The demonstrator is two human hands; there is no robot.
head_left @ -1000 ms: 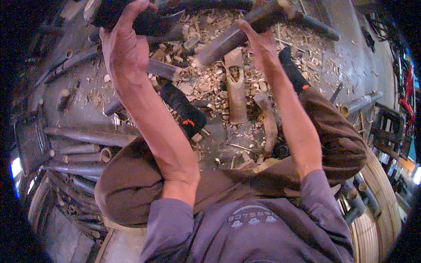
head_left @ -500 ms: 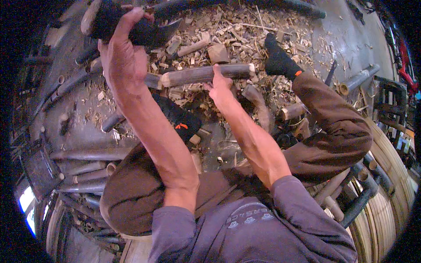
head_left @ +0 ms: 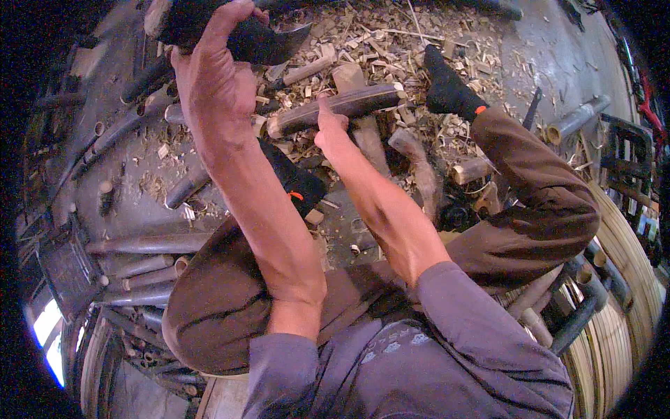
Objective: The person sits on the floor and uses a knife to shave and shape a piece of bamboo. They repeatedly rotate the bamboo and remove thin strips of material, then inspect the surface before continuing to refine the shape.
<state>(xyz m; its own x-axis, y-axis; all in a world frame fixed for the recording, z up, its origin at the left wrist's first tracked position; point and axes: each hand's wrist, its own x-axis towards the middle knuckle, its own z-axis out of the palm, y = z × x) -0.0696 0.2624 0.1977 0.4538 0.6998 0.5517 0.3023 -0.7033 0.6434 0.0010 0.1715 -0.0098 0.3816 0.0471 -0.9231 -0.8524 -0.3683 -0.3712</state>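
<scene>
In my left hand [head_left: 223,84], raised at the upper left, the fingers are closed around a chopping tool with a broad dark blade [head_left: 272,43] and a pointed tip. A pale wooden part of it shows at the far left. My right hand [head_left: 331,124] grips a short length of wood [head_left: 366,101], dark-skinned with pale cut ends. This piece lies crosswise over a wooden block [head_left: 351,78], its left end lower. The blade is apart from the wood, above and to its left. Part of the right-hand grip is hidden behind the hand.
Wood chips [head_left: 391,56] cover the floor ahead, between my dark-socked feet [head_left: 447,91]. A crooked branch [head_left: 421,167] lies right of my right forearm. Tubes [head_left: 579,120] and poles [head_left: 150,243] lie at both sides. Bundled pale strips [head_left: 618,300] stand at the right.
The short length of wood has tilted, its right end higher, and my right hand has shifted left along with it. My left hand and the blade have moved up and slightly right.
</scene>
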